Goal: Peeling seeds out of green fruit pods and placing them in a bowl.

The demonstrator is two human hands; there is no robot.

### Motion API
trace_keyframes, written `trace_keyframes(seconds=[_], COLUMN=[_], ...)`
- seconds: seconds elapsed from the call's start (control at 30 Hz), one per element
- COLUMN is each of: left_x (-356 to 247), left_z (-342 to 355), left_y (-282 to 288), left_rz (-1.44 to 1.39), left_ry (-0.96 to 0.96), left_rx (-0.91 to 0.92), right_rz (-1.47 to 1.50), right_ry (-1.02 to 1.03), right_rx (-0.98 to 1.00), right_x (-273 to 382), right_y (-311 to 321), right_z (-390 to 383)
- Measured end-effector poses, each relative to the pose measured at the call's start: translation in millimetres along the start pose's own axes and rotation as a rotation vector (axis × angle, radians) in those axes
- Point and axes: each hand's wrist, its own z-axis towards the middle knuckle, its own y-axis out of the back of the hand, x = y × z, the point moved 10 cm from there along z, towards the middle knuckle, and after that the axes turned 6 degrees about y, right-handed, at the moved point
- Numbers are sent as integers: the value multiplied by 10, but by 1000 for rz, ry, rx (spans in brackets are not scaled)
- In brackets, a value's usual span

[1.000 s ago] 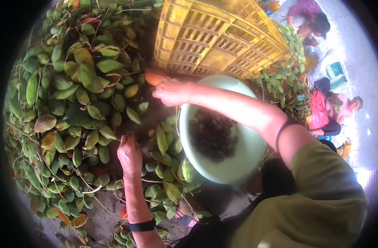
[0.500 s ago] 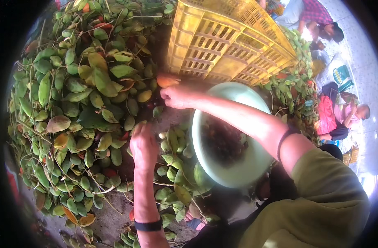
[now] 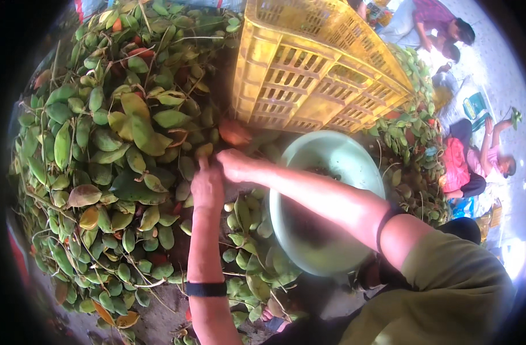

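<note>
My left hand point(image 3: 206, 185), with a black band on its wrist, reaches up beside a big heap of green leafy stems and pods point(image 3: 110, 167); its fingers close at a small yellowish pod point(image 3: 204, 150). My right hand point(image 3: 233, 167) meets it from the right, fingers curled, their contents hidden. An orange-red pod point(image 3: 234, 132) lies just above both hands. Beneath my right forearm sits a pale green plastic basin point(image 3: 326, 144) with dark small bits inside, partly hidden by the arm.
A yellow slatted crate point(image 3: 309, 80) stands beyond the basin. More leafy stems point(image 3: 418, 92) line the right. Further right, several people point(image 3: 432, 26) sit on a pale floor point(image 3: 498, 86) near a pink-red bundle point(image 3: 451, 164) and a teal item point(image 3: 475, 112), one holding up a sprig.
My left hand has moved up to meet my right hand, which has dropped a little in view. The basin sits lower in view. The co-worker at right has raised a leafy sprig.
</note>
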Motion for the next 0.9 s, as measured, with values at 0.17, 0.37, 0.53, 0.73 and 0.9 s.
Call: trace_keyframes(seconds=[0.17, 0.37, 0.53, 0.73, 0.9], left_x=[177, 358, -381, -1580, -1120], left_z=[-375, -693, -943, -1385, -994], left_y=[202, 266, 583, 734, 767], left_rz=[-460, -942, -1294, -908, -709], left_ry=[35, 314, 240, -289, -203], left_rx=[-53, -94, 80, 336, 269], right_rz=[5, 11, 326, 564, 175], right_ry=[97, 228, 140, 185, 368], right_rx=[127, 190, 277, 432, 620], right_x=[175, 265, 133, 181, 290], right_y=[-103, -198, -56, 625, 1027], right_z=[-144, -184, -300, -1078, -1601])
